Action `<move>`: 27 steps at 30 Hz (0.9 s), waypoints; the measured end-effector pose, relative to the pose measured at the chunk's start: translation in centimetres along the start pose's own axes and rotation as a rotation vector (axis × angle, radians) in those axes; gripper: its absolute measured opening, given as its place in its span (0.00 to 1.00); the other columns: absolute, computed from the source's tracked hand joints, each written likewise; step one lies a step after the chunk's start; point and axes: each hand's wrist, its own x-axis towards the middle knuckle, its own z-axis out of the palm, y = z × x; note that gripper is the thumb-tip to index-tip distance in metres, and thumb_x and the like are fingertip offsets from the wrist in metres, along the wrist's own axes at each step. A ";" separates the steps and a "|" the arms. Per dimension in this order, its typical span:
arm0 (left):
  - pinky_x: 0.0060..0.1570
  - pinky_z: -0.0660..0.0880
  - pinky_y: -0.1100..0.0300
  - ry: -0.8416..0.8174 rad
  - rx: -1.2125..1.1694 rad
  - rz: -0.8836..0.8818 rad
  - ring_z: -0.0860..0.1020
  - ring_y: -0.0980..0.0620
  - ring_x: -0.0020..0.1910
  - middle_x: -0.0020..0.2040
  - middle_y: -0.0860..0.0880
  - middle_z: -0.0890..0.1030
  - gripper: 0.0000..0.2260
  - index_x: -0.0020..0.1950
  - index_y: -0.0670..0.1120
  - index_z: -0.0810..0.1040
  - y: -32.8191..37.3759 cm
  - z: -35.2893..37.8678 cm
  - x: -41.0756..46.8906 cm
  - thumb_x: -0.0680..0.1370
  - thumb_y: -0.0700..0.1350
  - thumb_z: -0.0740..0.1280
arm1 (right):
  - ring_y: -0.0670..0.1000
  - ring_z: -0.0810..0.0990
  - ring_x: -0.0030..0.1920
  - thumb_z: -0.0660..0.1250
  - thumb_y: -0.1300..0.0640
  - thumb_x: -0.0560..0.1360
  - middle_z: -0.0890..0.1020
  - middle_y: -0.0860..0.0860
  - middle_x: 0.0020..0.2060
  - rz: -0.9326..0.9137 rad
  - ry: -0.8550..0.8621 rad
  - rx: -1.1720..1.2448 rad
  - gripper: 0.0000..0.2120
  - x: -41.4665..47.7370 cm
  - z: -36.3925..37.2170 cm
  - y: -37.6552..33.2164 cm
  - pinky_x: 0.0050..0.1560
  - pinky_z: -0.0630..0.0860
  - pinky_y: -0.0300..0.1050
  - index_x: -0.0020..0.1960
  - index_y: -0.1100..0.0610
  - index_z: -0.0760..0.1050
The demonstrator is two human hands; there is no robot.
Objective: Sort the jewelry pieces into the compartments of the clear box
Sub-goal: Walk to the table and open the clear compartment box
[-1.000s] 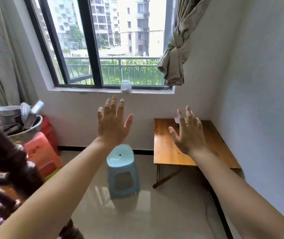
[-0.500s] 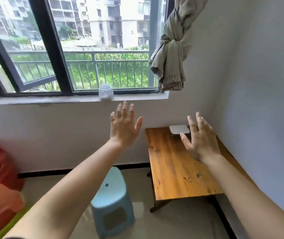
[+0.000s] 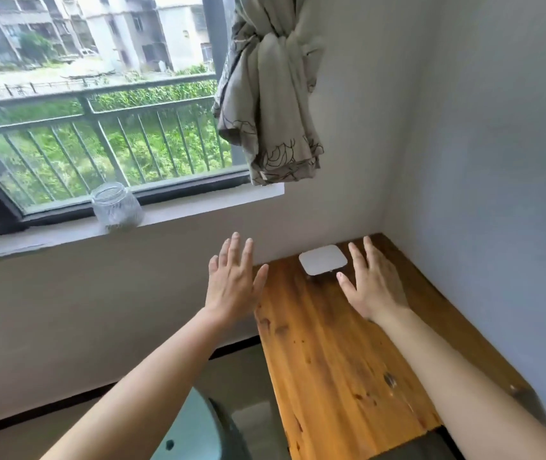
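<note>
Hands raised over wooden table, view now closer.
Left hand [image 3: 231, 280] and right hand [image 3: 372, 283]: fingers spread wide, holding nothing; white box [image 3: 323, 259] larger in frame.

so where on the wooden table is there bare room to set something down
Most of the wooden table is bare: the long stretch from the white box at the far wall down to the near edge. Only the far end is crowded, where the box sits between the open left hand and right hand.

Two hands [image 3: 231, 287], one box [image 3: 323, 259], one table [image 3: 338, 360], one jar [image 3: 116, 207], one stool [image 3: 195, 433].
</note>
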 end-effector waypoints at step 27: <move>0.76 0.53 0.43 -0.540 -0.140 0.335 0.52 0.44 0.79 0.81 0.46 0.54 0.29 0.78 0.51 0.55 7.2 37.8 27.3 0.80 0.64 0.44 | 0.59 0.67 0.73 0.57 0.43 0.81 0.60 0.58 0.78 0.709 -0.202 0.146 0.29 14.2 25.3 12.7 0.66 0.71 0.54 0.78 0.54 0.57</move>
